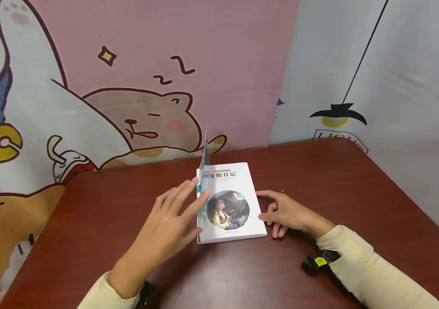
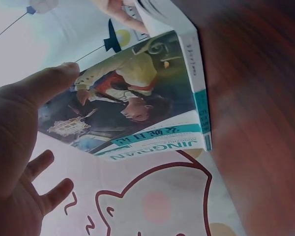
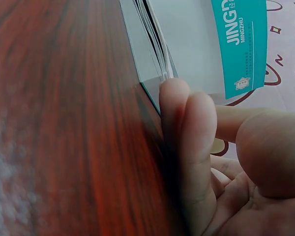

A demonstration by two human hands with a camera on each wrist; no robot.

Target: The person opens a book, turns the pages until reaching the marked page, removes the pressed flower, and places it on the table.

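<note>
A white paperback book (image 1: 238, 180) lies on the table with its front cover (image 1: 205, 159) raised nearly upright at the left. Its title page has a round picture of a figure and a cat. My left hand (image 1: 165, 225) is beside the cover, fingers spread and fairly straight; in the left wrist view its thumb (image 2: 59, 81) overlaps the illustrated outer face (image 2: 132, 88). On the far side, my right hand (image 1: 290, 212) touches the book's right edge with thumb and forefinger, the other fingers loosely bent. Its fingertips (image 3: 174, 91) are at the page edges in the right wrist view.
The dark red-brown wooden table (image 1: 358, 184) runs back to a cloth backdrop (image 1: 242, 77) printed with cartoon animals. A black strap with a yellow-marked device (image 1: 316, 262) is around the right wrist, over the table.
</note>
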